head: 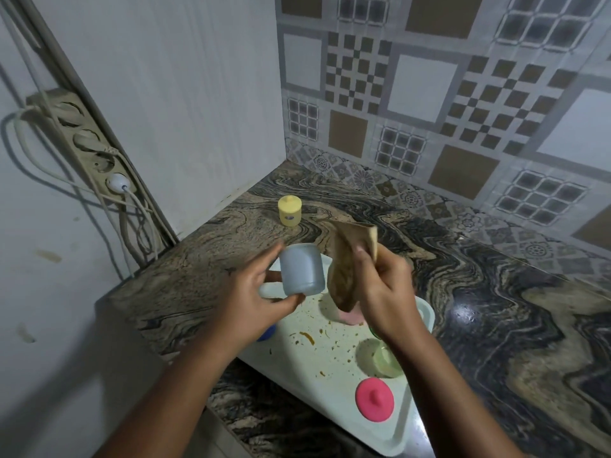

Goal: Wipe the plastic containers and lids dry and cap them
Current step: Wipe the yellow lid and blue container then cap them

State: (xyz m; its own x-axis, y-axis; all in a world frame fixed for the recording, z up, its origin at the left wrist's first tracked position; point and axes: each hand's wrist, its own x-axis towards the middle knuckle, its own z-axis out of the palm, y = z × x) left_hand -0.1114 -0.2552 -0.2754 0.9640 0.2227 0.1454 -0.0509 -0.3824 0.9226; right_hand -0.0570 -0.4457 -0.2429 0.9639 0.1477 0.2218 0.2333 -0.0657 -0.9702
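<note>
Holding blue-grey container (301, 271) aloft in left hand (251, 294), thumb under the lower edge, fingers curled round the far side; above the far left corner of the pale tray (426, 314), not resting on it. Gripping bunched brown cloth (345, 262) in right hand (380, 285), fingers closed round its middle, lower end hanging toward the tray. Key relation: cloth just beside the container on its right, at the same height; cannot tell whether touching or narrowly apart. Long axis of container near upright, leaning slightly; rounded end low by the thumb, hence mouth judged to face up and away, though blurred and not certain. Judged step: wiping of this container under way, capping not yet done. Next move likely a short leftward press of cloth onto the wall, or a tilt by the left hand to bring the mouth round to the cloth; right hand nearer the wiping work, left serving as holder. Elsewhere on tray: pink lid (375, 399) lying flat, knob up; greenish open container (380, 357) beyond it, partly behind the right forearm. Yellow container (290, 211) already capped, standing well apart on the marbled countertop (496, 292). Brown specks on tray floor: possible re-soiling of anything set down there.
</note>
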